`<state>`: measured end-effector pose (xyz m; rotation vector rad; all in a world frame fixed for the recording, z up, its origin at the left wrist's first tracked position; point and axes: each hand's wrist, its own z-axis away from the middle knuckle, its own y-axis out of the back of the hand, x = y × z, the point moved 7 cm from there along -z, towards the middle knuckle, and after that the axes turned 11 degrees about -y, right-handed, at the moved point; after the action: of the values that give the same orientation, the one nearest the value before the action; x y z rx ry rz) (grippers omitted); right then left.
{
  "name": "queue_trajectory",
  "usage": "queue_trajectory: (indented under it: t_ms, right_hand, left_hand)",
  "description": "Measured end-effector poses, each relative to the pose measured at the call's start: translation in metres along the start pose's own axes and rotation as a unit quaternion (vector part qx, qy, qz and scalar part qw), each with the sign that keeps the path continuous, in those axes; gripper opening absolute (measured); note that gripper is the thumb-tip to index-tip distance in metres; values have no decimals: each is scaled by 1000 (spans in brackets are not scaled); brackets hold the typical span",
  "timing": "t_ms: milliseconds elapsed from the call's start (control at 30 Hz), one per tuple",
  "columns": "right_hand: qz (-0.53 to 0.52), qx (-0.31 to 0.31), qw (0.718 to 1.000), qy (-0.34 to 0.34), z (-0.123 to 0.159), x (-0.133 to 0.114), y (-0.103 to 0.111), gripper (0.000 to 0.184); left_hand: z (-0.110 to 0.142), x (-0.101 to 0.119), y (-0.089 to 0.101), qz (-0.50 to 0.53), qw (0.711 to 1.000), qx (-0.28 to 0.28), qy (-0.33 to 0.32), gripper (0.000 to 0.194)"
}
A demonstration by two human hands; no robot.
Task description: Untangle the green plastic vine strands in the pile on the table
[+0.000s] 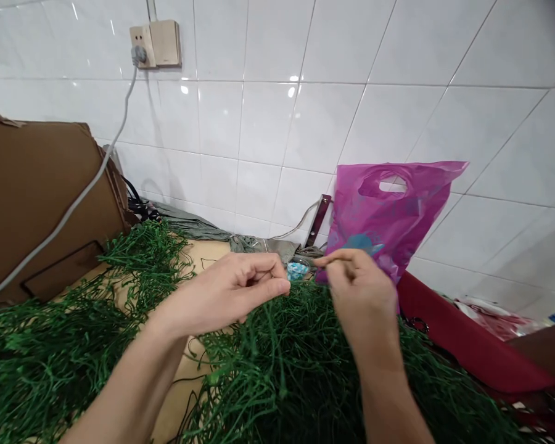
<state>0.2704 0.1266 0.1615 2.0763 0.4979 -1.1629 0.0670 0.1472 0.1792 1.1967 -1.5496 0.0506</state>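
Note:
My left hand (234, 287) is raised over a heap of green artificial plant stems (300, 345), its thumb pressed to the curled forefinger in a pinch. A thin green strand seems to hang below those fingertips, but what they hold is too fine to make out. Just to the right, my right hand (363, 296) is closed too, forefinger pointing left toward the other hand; anything in its grip is hidden. A small gap separates the two hands. In that gap, farther back, lies a small blue and white packet (297, 271).
A purple plastic bag (388, 216) leans on the tiled wall (268, 117). At left stands a cardboard box (41, 197) with a grey cable (87, 188) crossing it to a socket. More green stems (41, 351) lie left. A red panel (472, 339) runs along the right.

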Motion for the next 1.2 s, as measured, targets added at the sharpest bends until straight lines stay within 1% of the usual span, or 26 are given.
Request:
queue_trajectory:
  t_ms: [33,67,100,133,167,200,267,300,333,400,433,500,533,600,633,667,733,800,833,900,967,1033,1133,1200]
  right_hand:
    - [-2,25,999,-21,-8,11,12,19]
    - [-2,41,999,-36,-15,20,23,19]
    - [2,43,998,-41,-20,27,32,21]
    - [24,31,998,-41,-23,31,37,23]
    - [56,-10,998,-40,-24,32,37,24]
    - [89,-65,994,-30,-21,29,33,25]
    - [136,-143,980,-8,-10,19,25,26]
    - [144,-157,977,2,-3,12,22,26]
    - [142,-156,977,9,2,4,20,27]
    - [109,-150,983,14,10,-8,14,29]
    - [79,-161,984,17,13,-13,9,31]
    - [-4,-220,975,25,21,-20,-5,34]
    - [-51,-260,964,28,25,-24,-13,34]
    - [-131,-335,933,37,34,-30,-29,31]
    - [-159,-359,919,39,38,-32,-35,28]
    - [-179,-370,911,39,40,-33,-39,24]
    - [-197,-364,910,31,40,-31,-43,19]
    - [-186,-335,923,18,35,-27,-43,18]
    - [-173,-310,935,14,32,-25,-42,18]
    - [-137,-238,961,18,26,-23,-34,17]
    - [-106,-167,980,22,22,-23,-25,16]
    - [-91,-134,987,17,22,-24,-22,16]
    - [-88,-121,989,1,18,-19,-24,20]
    - [-98,-75,992,-8,7,-7,-15,19]
  left_hand:
    - [3,4,5,17,1000,6,-4,31]
    - [7,8,13,22,999,34,-5,31]
    - [9,9,19,24,998,57,3,30]
    - [11,10,24,25,997,74,14,30]
    - [12,9,26,27,996,85,23,29]
    - [11,8,26,31,995,85,30,30]
    - [8,3,22,39,996,75,36,31]
    - [6,1,20,44,996,71,38,32]
    - [4,-2,18,49,996,69,40,32]
    - [2,-6,16,63,995,70,44,34]
    - [2,-7,16,70,994,71,45,34]
    - [1,-8,15,82,993,69,46,35]
    - [1,-8,13,86,993,66,47,35]
    - [0,-8,11,91,993,60,45,34]
    - [0,-8,10,92,993,57,43,33]
    - [-1,-7,10,92,993,54,41,33]
    - [-1,-7,10,89,994,52,38,33]
    - [0,-7,12,84,994,54,38,33]
    - [1,-7,13,81,995,54,39,33]
    - [2,-7,14,73,995,49,39,33]
    - [1,-8,10,69,997,31,35,31]
    - [-1,-8,6,53,998,17,25,29]
    - [-4,-8,2,15,1000,14,13,26]
    - [-2,-6,1,20,1000,1,12,27]
